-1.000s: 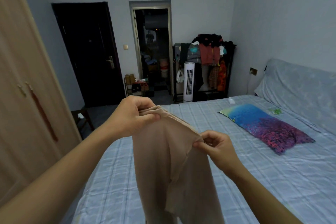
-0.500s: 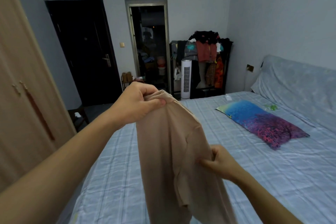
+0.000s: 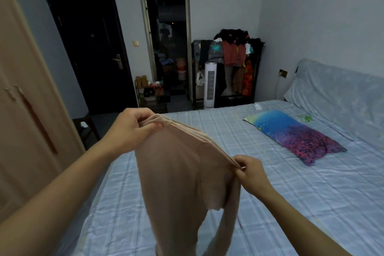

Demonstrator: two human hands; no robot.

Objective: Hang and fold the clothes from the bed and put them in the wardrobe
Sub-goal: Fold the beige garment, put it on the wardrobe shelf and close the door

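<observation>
We are holding a beige garment (image 3: 182,183) up over the bed (image 3: 291,203), our left hand (image 3: 133,129) pinching one end of its bunched top edge and our right hand (image 3: 249,170) pinching the other, both grips closed tight on the cloth. It is hanging unfolded, legs dangling. The wardrobe (image 3: 22,110) is standing shut beside us, so we are judging folding and stowing as not yet done.

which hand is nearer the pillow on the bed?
Right. The right hand pinches the beige garment just left of the colourful pillow; the left hand grips its far-left corner, toward the wardrobe.
</observation>
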